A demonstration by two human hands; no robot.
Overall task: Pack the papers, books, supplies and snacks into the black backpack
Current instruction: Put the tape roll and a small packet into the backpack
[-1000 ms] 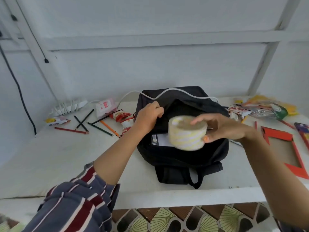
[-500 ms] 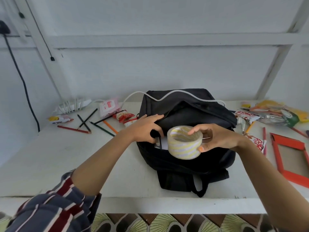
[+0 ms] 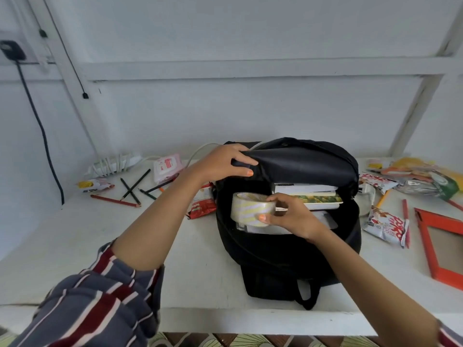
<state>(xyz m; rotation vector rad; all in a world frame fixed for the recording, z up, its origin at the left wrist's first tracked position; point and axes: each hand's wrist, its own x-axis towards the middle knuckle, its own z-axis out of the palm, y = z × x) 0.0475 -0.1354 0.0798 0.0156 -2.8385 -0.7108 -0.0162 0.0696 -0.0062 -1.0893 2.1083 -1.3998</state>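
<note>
Tape roll (image 3: 250, 209) pinched in right hand (image 3: 293, 216) fingers (image 3: 263, 217), inside backpack (image 3: 288, 251) mouth.

I'm facing a pale white wall (image 3: 225, 108) crossed by white painted beams (image 3: 250, 67); a black cable (image 3: 42, 127) runs down its left, above my white table (image 3: 75, 234); patterned floor tiles (image 3: 225, 341) below.

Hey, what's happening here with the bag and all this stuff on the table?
A person is packing a black backpack that sits on a white table. The left hand grips the bag's top flap and holds it open. The right hand holds a roll of tape at the opening. Books are already inside. Pencils and snack packets lie on the table, not yet packed.
</note>
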